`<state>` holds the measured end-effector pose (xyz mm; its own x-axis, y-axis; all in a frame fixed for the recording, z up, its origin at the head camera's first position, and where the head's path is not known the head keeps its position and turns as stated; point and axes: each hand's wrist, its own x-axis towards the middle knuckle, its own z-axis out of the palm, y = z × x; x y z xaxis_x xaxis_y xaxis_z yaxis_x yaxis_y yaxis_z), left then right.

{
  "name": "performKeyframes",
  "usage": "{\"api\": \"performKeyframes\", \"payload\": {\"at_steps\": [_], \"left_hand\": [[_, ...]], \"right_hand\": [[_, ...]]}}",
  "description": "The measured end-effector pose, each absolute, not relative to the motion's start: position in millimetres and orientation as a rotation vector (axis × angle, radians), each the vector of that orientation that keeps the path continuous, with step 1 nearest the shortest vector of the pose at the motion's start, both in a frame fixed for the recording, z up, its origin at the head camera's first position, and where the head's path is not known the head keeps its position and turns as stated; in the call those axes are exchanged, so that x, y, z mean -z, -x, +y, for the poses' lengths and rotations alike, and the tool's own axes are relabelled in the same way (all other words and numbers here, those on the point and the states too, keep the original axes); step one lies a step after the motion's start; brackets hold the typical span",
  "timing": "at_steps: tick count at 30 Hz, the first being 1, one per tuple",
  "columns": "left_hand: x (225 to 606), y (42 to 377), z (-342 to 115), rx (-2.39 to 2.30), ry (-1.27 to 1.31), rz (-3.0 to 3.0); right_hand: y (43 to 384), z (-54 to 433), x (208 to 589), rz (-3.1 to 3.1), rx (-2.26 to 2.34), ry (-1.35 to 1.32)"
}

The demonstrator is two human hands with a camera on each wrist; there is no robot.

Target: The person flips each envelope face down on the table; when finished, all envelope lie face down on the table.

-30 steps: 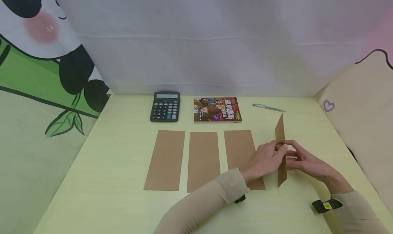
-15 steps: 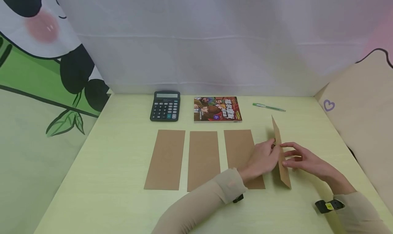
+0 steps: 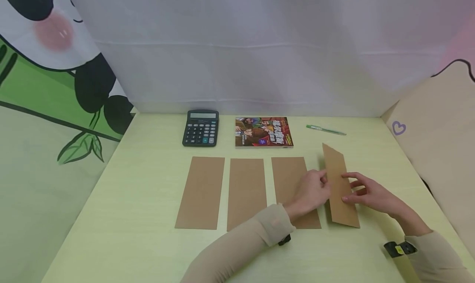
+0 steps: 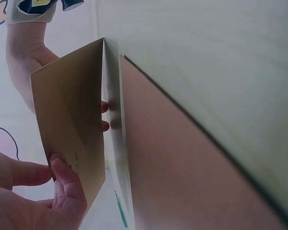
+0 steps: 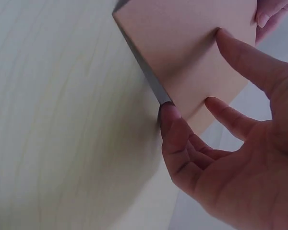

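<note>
Both hands hold a brown kraft-paper envelope [image 3: 338, 200], tilted over the right part of the table with its left edge raised. My left hand [image 3: 311, 192] pinches that edge between thumb and fingers. On its underside, small print [image 4: 77, 163] shows in the left wrist view. From the right, my right hand [image 3: 375, 198] grips the other long edge. In the right wrist view, the thumb and a finger touch the envelope's upper face [image 5: 182, 52], while other fingers curl below the edge. Partly behind the left hand and sleeve lies a flat envelope [image 3: 287, 175].
Two more brown envelopes lie flat in the same row, one at the left [image 3: 200, 192] and one in the middle [image 3: 246, 192]. Along the back stand a black calculator [image 3: 201, 128], a colourful book [image 3: 264, 133] and a green pen [image 3: 326, 130]. A pale curtain [image 3: 241, 68] hangs behind.
The held envelope has turned from nearly upright to leaning, its upper face now showing, its near end further right. The left hand has shifted slightly left with its edge.
</note>
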<state>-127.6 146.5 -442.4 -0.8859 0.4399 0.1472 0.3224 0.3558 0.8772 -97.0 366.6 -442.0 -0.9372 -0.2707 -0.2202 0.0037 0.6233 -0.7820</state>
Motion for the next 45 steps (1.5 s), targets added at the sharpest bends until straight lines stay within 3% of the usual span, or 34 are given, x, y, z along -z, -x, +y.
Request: {"api": "performKeyframes", "payload": {"at_steps": [45], "left_hand": [[446,136,152,-0.911,-0.430,2.532]], "right_hand": [[106,363,448,2.722,0.856,0.265]]}}
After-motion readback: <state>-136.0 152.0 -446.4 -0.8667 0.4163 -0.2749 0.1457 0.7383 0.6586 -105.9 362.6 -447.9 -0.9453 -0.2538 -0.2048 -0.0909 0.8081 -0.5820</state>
